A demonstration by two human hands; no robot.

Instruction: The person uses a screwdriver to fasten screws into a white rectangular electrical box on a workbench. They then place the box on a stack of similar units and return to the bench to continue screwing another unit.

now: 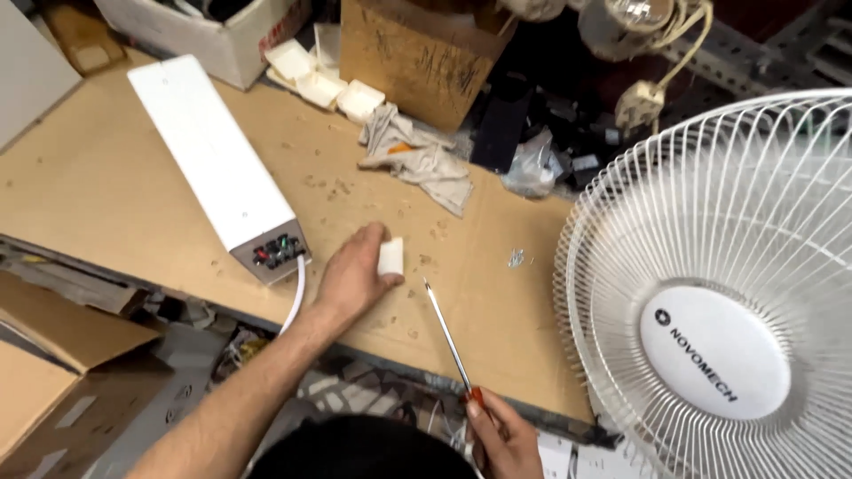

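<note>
White and blocky, a small plastic piece (390, 255) sits pinched between the thumb and fingers of the left hand (355, 277), just below the middle of the frame, resting on the brown tabletop (133, 186). Lower, toward the bottom centre, the right hand (504, 436) is closed around the red handle of a screwdriver (448, 337), whose thin shaft slants up-left so its tip lies just beside the plastic piece without touching it. A long white box (209, 151) with coloured terminals on its near end lies across the upper left. A crumpled grey rag (417, 160) lies above the centre, and a white fan grille (710, 293) fills the right side.
</note>
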